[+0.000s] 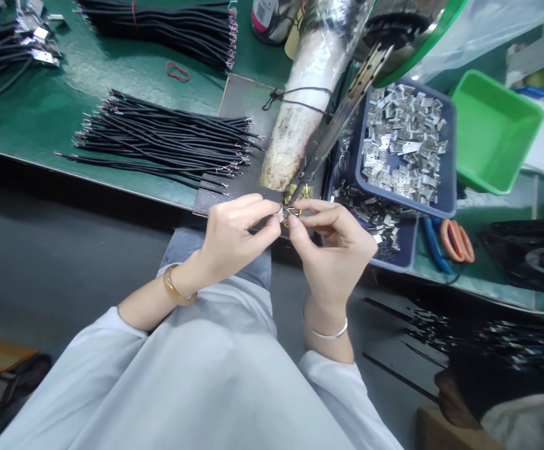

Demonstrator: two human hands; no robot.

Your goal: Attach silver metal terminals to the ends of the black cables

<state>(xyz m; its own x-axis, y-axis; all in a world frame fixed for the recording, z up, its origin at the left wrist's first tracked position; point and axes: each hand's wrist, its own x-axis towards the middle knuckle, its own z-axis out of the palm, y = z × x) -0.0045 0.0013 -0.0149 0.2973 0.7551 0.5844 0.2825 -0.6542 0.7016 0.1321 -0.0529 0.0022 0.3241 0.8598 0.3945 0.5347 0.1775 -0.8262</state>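
Note:
My left hand is closed in a pinch, its thumb and forefinger on a small silvery metal piece. Fingertip to fingertip with it, my right hand pinches at the same tiny work; the fingers hide most of its shape. Just above the fingertips ends a long dark metal rod, slanting down from the upper right. Beside that rod, a pale, stained tube wrapped in clear plastic points down at the hands. Black cables with stripped ends lie in a loose row to the left.
A blue tray of small metal brackets overlaps another blue tray. Right of them are a green bin and orange-handled pliers. A tied cable bundle and a red rubber band lie farther back.

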